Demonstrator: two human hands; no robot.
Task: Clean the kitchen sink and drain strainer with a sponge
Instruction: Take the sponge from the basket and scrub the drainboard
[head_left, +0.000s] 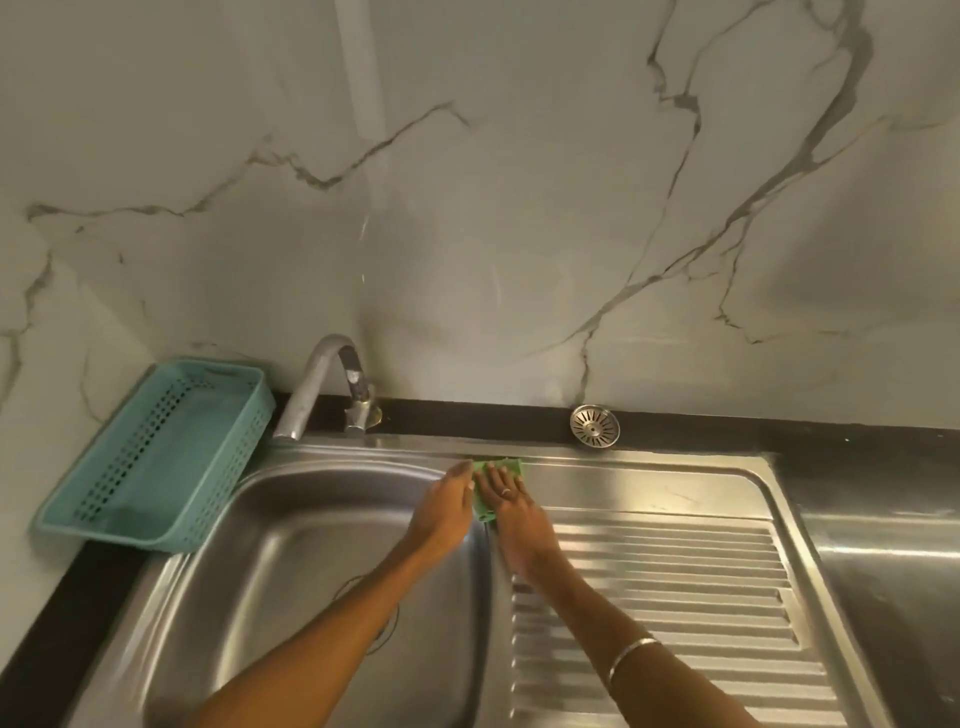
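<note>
Item: green rectangular scrub sponge (498, 486), lying on ridge between stainless steel sink basin (322, 545) and ribbed steel drainboard (675, 597), near back rim.
Right hand (511, 512): grip flat, fingers straight, pressing sponge top.
Left hand (447, 506): grip flat, fingertips touching sponge's left edge.
Sponge long axis: away from body.
Round perforated steel drain strainer (595, 425): beyond and right of grips, leaning on marble wall; right hand nearer.
Open room: basin left, drainboard right. Back rim close ahead.
Curved steel faucet (327, 384): far left.

Both hands forward — fingers (501, 480) flat
</note>
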